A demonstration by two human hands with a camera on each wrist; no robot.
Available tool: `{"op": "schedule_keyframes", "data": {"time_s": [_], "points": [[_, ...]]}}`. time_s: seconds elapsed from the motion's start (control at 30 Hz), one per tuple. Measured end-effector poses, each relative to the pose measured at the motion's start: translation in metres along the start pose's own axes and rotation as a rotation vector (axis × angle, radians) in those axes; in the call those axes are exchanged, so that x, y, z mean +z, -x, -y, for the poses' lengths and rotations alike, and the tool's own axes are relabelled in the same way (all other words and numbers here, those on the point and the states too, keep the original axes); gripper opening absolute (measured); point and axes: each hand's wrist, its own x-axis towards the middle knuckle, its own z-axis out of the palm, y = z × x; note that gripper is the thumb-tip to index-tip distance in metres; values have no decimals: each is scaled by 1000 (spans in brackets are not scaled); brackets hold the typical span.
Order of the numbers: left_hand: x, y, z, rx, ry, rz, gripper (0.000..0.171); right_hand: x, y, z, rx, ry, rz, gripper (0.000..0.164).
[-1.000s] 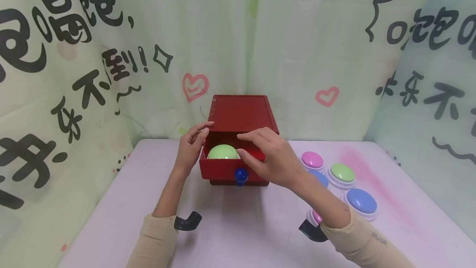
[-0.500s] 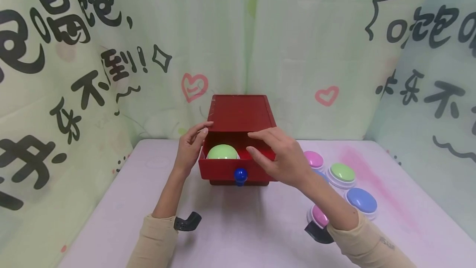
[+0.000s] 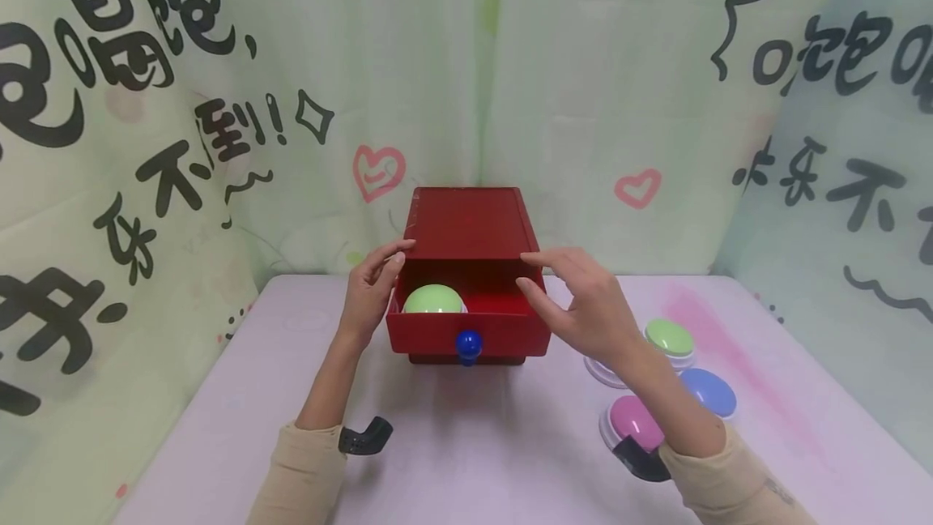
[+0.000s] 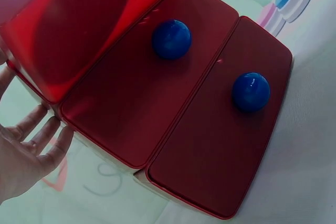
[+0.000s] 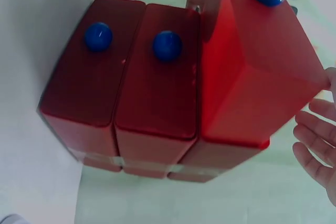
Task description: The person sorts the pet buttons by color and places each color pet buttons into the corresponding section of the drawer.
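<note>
A red cabinet (image 3: 470,224) with three drawers stands at the table's back, its top drawer (image 3: 510,336) pulled out. Inside, at the left, sits a green domed button (image 3: 433,299) with a white base. My left hand (image 3: 368,298) is at the cabinet's left side, fingertips at its upper edge; in the left wrist view, its fingers (image 4: 37,142) touch or nearly touch the side. My right hand (image 3: 586,302) hovers by the drawer's right front corner, thumb and fingers spread, holding nothing. The two lower drawers, with blue knobs (image 4: 171,39), are closed.
On the table's right lie several domed buttons: a pink one (image 3: 636,422), a blue one (image 3: 709,392) and a green one (image 3: 669,337). My right forearm partly covers this group. A printed curtain (image 3: 583,104) hangs behind the table.
My right hand has moved right, from over the drawer to its right front corner. The left hand and the green button in the drawer have stayed in place.
</note>
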Motion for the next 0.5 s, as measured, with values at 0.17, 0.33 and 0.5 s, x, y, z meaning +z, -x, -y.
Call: {"op": "schedule_keyframes", "data": {"time_s": [0.17, 0.33, 0.5], "points": [[0, 0, 0, -2, 0, -3, 36, -8, 3, -8, 43, 18, -14, 42], [0, 1, 0, -8, -13, -7, 37, -13, 8, -15, 63, 30, -47, 38], [1, 0, -1, -6, -11, -3, 37, -18, 13, -24, 70, 34, -79, 36]]}}
